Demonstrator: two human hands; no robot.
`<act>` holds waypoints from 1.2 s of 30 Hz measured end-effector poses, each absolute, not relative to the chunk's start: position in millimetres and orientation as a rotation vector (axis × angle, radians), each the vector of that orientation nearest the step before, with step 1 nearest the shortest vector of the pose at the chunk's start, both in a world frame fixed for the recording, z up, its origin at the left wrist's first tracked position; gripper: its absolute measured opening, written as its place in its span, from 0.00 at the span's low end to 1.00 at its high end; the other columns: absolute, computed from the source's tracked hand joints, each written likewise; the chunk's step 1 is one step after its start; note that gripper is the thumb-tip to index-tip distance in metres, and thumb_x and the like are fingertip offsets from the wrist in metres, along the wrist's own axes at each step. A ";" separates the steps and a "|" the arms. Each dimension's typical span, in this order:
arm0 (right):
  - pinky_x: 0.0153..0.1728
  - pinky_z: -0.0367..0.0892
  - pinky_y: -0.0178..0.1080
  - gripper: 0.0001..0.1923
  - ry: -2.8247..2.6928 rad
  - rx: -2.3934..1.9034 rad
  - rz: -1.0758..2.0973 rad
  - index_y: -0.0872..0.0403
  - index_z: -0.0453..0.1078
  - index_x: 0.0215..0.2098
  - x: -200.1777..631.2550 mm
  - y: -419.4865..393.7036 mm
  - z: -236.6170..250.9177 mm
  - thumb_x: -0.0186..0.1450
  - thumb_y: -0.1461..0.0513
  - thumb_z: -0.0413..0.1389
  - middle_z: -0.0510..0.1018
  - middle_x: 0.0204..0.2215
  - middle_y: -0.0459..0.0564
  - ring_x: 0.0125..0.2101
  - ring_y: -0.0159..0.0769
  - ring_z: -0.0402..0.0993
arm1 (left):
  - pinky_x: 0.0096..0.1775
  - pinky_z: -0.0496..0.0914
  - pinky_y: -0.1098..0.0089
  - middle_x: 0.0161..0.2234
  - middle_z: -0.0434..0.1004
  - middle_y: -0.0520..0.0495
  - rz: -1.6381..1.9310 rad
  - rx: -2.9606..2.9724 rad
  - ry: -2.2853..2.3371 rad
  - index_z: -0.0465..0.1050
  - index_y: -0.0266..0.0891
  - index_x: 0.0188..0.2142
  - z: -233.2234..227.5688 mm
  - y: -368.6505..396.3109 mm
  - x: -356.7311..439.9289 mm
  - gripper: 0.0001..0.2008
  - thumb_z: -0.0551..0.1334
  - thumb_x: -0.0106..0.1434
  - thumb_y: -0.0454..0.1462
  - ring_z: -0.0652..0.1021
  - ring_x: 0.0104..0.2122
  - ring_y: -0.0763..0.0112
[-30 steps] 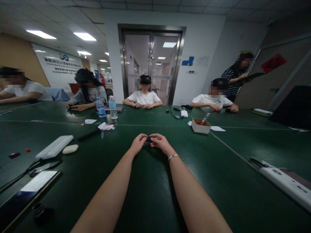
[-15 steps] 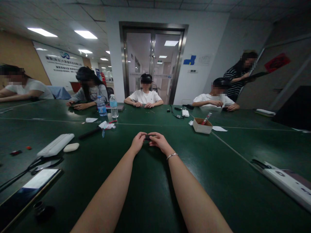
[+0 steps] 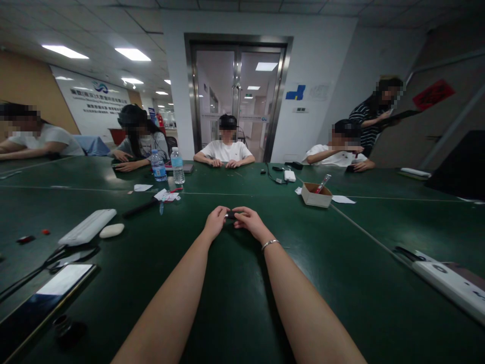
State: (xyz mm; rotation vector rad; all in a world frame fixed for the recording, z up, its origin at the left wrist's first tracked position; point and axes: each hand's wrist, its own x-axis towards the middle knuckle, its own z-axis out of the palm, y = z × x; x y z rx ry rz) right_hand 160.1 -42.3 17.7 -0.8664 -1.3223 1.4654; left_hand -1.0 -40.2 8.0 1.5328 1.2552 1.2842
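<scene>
Both grips are closed at the fingertips on one small dark object (image 3: 230,215), held between the left hand (image 3: 215,222) and the right hand (image 3: 250,223) just above the green table (image 3: 235,303); what the object is cannot be told at this size. The two hands meet at the middle of the table, bare forearms stretched forward, a thin bracelet (image 3: 270,244) on the right wrist.

To the left of the hands lie a long white case (image 3: 87,227) and, just beside it, a small white oval piece (image 3: 111,230). Nearer the table's edge on that side are a phone (image 3: 45,298) lying face up, a pair of dark glasses (image 3: 56,255) and a small black cap (image 3: 62,326). Two small red pieces (image 3: 34,236) sit farther left.

Beyond the hands stand two water bottles (image 3: 167,166) side by side, with scraps of paper (image 3: 165,195) and a dark pen (image 3: 140,208) near them. To the right a small cardboard box (image 3: 317,195) holds a red-tipped tool, and a white charger (image 3: 289,175) with its cable lies behind it. At the far right a white power strip (image 3: 447,283) runs along the table's edge.

Several other people sit around the far side of the table, hands resting on it or busy with small things; one person in a striped top stands at the right, by the wall. Glass double doors (image 3: 237,98) stand shut behind them.
</scene>
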 end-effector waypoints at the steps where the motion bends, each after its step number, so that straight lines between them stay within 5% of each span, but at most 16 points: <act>1: 0.26 0.74 0.30 0.09 -1.322 -0.868 1.461 0.57 0.70 0.40 160.2 -42.5 17.8 0.60 0.68 0.57 0.75 0.25 0.47 0.22 0.28 0.74 | 0.24 0.61 0.74 0.21 0.65 0.53 1.291 1.530 1.261 0.71 0.39 0.36 7.8 -40.2 -1.0 0.13 0.53 0.59 0.44 0.67 0.21 0.74; 8: 0.27 0.73 0.30 0.09 -1.329 -0.862 1.462 0.57 0.70 0.41 160.9 -43.3 16.7 0.61 0.69 0.56 0.75 0.24 0.47 0.23 0.27 0.74 | 0.21 0.59 0.75 0.18 0.61 0.55 1.236 1.537 1.271 0.71 0.39 0.36 10.3 -43.1 -0.9 0.16 0.51 0.61 0.46 0.64 0.18 0.75; 31: 0.25 0.73 0.30 0.10 -1.293 -0.855 1.470 0.57 0.71 0.40 161.8 -38.6 12.4 0.58 0.68 0.60 0.76 0.24 0.47 0.22 0.28 0.74 | 0.24 0.64 0.76 0.30 0.69 0.50 1.226 1.574 1.237 0.70 0.39 0.40 4.0 -38.3 -1.3 0.13 0.55 0.56 0.38 0.69 0.25 0.75; 36: 0.25 0.73 0.30 0.10 -1.284 -0.859 1.471 0.58 0.71 0.39 161.4 -38.8 12.2 0.59 0.69 0.58 0.76 0.24 0.48 0.21 0.28 0.74 | 0.21 0.61 0.76 0.22 0.65 0.53 1.197 1.539 1.257 0.70 0.39 0.39 4.5 -39.6 -0.6 0.16 0.51 0.60 0.45 0.67 0.20 0.76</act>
